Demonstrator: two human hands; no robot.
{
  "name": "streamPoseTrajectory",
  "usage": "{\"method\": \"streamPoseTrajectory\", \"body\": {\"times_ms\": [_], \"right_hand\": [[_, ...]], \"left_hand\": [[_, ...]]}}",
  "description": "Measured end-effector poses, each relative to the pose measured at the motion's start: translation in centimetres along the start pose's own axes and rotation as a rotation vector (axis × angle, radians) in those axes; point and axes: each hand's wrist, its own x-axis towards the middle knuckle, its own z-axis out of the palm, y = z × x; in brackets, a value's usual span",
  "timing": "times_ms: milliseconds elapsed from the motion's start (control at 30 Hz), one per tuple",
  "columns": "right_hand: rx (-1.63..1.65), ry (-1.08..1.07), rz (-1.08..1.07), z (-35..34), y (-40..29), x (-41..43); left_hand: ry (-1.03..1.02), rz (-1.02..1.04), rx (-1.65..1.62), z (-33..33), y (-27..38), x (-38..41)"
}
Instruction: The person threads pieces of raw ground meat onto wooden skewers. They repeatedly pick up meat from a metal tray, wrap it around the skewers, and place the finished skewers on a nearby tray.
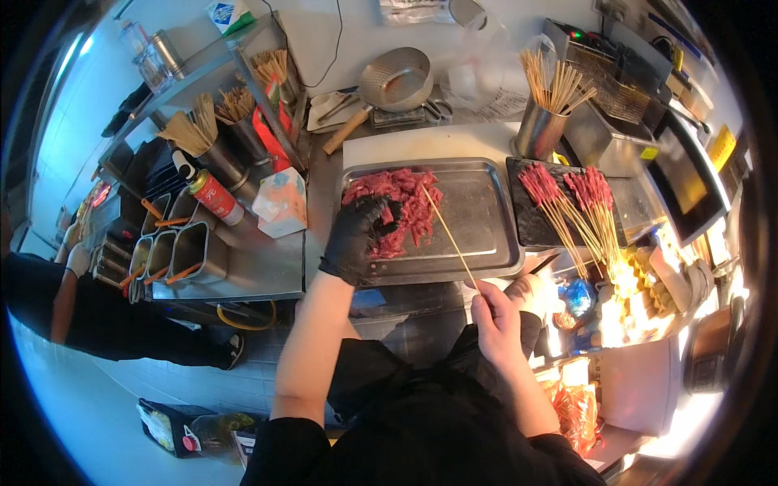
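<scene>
My left hand (pixel 358 234), in a black glove, reaches into a heap of raw red meat strips (pixel 416 209), its fingers curled around some of them. The heap lies on the left side of a shallow metal tray (pixel 480 212). Bare and lower right, my right hand (pixel 498 322) pinches the near end of a thin wooden skewer (pixel 453 240). The skewer slants up to the left over the tray, its far tip at the meat's right edge. No meat is plainly threaded on it. Finished meat skewers (pixel 589 194) lie in two bunches on a dark board (pixel 526 228).
A metal cup of bare skewers (pixel 541 130) stands behind the board. At the back rests a dented pan (pixel 395 79) with a wooden handle. Left are a tissue box (pixel 281 203), a red gas can (pixel 216 197) and metal containers (pixel 197 249). Another person (pixel 91 310) stands far left.
</scene>
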Motion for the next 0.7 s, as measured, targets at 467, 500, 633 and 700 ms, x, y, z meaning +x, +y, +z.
{"method": "streamPoseTrajectory", "body": {"times_ms": [467,500,633,700], "right_hand": [[-0.230,-0.070,-0.009,2.8,0.7,-1.0],[-0.241,-0.066,-0.001,2.8,0.7,-1.0],[-0.235,-0.063,0.022,3.0,1.0,-1.2],[-0.238,-0.071,0.050,2.9,0.6,-1.2]], "left_hand": [[-0.002,0.186,-0.276,-0.2,-4.4,-1.5],[0.000,0.178,-0.298,-0.2,-4.2,-1.5],[0.003,0.172,-0.364,-0.6,-4.0,-1.8],[0.001,0.179,-0.373,-0.8,-4.1,-1.8]]}}
